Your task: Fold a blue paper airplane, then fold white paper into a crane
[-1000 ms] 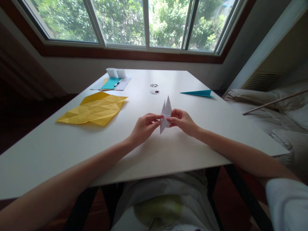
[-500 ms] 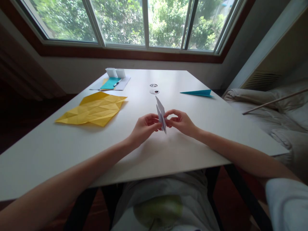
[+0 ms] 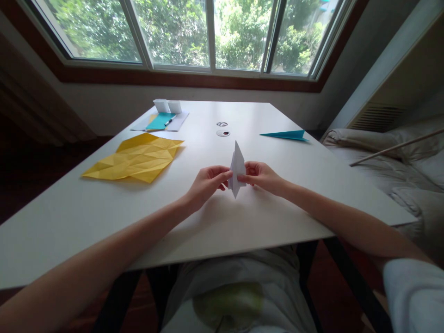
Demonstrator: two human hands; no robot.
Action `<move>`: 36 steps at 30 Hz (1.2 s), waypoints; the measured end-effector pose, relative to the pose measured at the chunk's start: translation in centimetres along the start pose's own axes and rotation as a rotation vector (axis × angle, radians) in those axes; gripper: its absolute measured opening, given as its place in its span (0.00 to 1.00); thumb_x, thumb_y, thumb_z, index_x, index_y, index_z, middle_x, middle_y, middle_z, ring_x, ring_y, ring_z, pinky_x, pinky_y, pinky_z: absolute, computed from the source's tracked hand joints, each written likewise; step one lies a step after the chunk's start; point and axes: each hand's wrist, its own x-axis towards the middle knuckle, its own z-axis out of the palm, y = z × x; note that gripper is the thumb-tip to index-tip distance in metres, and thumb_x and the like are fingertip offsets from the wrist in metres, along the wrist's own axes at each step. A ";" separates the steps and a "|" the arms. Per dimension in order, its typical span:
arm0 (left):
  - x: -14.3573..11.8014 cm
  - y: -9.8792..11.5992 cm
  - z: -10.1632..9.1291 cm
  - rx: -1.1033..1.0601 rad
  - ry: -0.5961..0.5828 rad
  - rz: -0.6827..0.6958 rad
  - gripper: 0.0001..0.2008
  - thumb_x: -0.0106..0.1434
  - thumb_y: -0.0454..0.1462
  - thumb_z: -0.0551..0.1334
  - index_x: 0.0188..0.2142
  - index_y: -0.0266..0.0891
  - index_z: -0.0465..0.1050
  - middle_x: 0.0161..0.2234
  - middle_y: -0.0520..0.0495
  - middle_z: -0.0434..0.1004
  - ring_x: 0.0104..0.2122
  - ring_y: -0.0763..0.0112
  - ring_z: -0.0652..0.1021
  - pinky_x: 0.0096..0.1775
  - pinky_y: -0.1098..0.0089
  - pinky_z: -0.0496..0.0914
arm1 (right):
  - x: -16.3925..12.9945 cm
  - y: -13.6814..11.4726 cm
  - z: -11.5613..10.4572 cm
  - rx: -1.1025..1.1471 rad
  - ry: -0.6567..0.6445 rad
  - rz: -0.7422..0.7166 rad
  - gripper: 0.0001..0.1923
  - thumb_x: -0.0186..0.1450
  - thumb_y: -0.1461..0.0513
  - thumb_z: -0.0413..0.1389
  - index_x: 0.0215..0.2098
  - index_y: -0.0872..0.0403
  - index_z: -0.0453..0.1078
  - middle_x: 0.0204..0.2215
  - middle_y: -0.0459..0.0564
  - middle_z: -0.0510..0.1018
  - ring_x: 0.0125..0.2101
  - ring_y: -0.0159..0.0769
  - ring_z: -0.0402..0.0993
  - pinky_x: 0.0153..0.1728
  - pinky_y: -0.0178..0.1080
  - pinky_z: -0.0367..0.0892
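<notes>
My left hand point(image 3: 207, 181) and right hand point(image 3: 262, 176) pinch the white paper fold point(image 3: 237, 169) above the tabletop point(image 3: 243, 217); uneven pressure could skew its crease.

We are finding no readable text, label, brand, number or sign anywhere. The white folded paper point(image 3: 237, 170) pinched between our left hand point(image 3: 207, 183) and right hand point(image 3: 262, 176) is showing blank, and the yellow sheet point(image 3: 135, 157) lying left of the left hand is carrying only creases.

White paper fold point(image 3: 237, 169) turned broadside again, points merged.
</notes>
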 end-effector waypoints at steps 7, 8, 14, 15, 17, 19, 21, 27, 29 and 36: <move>0.2 -0.5 -0.3 -0.019 0.021 -0.029 0.14 0.48 0.39 0.68 0.32 0.32 0.72 0.25 0.49 0.75 0.24 0.77 0.72 0.27 0.74 0.67 | 0.1 0.0 -0.4 -0.071 -0.023 0.043 0.16 0.53 0.55 0.61 0.34 0.58 0.70 0.23 0.46 0.73 0.22 0.27 0.65 0.22 0.32 0.58; 0.3 -0.6 -0.3 -0.028 0.020 -0.048 0.15 0.48 0.39 0.68 0.32 0.32 0.71 0.25 0.49 0.75 0.24 0.76 0.73 0.28 0.74 0.68 | 0.2 -0.1 -0.5 -0.078 -0.024 0.044 0.16 0.53 0.55 0.61 0.34 0.58 0.71 0.24 0.46 0.74 0.23 0.27 0.66 0.23 0.32 0.59; 0.5 -0.9 -0.7 0.069 -0.017 -0.128 0.19 0.49 0.39 0.67 0.39 0.35 0.66 0.24 0.50 0.76 0.23 0.73 0.75 0.29 0.71 0.70 | 0.4 0.4 -1.1 -0.186 -0.033 0.086 0.19 0.54 0.57 0.60 0.40 0.59 0.70 0.24 0.47 0.76 0.22 0.27 0.67 0.23 0.32 0.60; 0.5 -1.0 -0.7 0.131 -0.034 -0.106 0.19 0.50 0.39 0.67 0.39 0.35 0.66 0.25 0.50 0.76 0.24 0.73 0.75 0.28 0.71 0.70 | 0.4 0.4 -1.1 -0.235 -0.039 0.087 0.19 0.54 0.57 0.59 0.41 0.58 0.70 0.24 0.47 0.76 0.21 0.27 0.67 0.23 0.32 0.59; 0.4 -1.1 -0.8 0.313 -0.044 -0.011 0.16 0.51 0.40 0.65 0.39 0.37 0.67 0.26 0.50 0.76 0.24 0.72 0.75 0.28 0.71 0.69 | 0.2 0.4 -1.0 -0.367 -0.030 0.062 0.18 0.55 0.57 0.58 0.42 0.57 0.70 0.25 0.47 0.77 0.22 0.28 0.68 0.24 0.32 0.60; 0.4 -1.1 -0.8 0.542 -0.027 0.104 0.13 0.53 0.40 0.63 0.38 0.38 0.68 0.27 0.50 0.76 0.26 0.71 0.75 0.29 0.71 0.68 | 0.0 0.3 -0.9 -0.526 0.007 0.008 0.15 0.56 0.57 0.58 0.40 0.56 0.71 0.26 0.47 0.78 0.24 0.29 0.69 0.27 0.33 0.61; 0.4 -1.2 -1.0 0.756 0.004 0.191 0.12 0.54 0.40 0.62 0.37 0.39 0.70 0.28 0.50 0.76 0.29 0.69 0.74 0.32 0.70 0.67 | -0.1 0.4 -0.8 -0.676 0.057 -0.055 0.13 0.56 0.57 0.57 0.38 0.54 0.72 0.27 0.46 0.77 0.26 0.30 0.69 0.28 0.33 0.60; 1.2 -2.2 -1.8 1.090 0.039 0.248 0.19 0.53 0.46 0.62 0.41 0.39 0.72 0.38 0.43 0.74 0.40 0.57 0.70 0.42 0.61 0.64 | 0.2 1.1 -0.8 -0.901 0.107 -0.133 0.18 0.56 0.54 0.58 0.42 0.54 0.70 0.31 0.47 0.75 0.28 0.31 0.67 0.30 0.34 0.59; 1.3 -2.5 -2.0 1.105 0.038 0.237 0.20 0.53 0.47 0.62 0.42 0.38 0.73 0.40 0.42 0.73 0.41 0.56 0.69 0.44 0.59 0.63 | 0.2 1.2 -0.9 -0.912 0.097 -0.137 0.18 0.56 0.54 0.58 0.42 0.54 0.70 0.31 0.48 0.75 0.28 0.30 0.66 0.30 0.34 0.59; 1.4 -2.4 -2.1 1.063 0.039 0.238 0.17 0.52 0.47 0.63 0.37 0.39 0.73 0.38 0.44 0.72 0.40 0.58 0.69 0.42 0.61 0.63 | 0.2 1.1 -0.9 -0.844 0.090 -0.104 0.13 0.55 0.56 0.59 0.35 0.53 0.69 0.29 0.45 0.74 0.26 0.29 0.66 0.28 0.33 0.58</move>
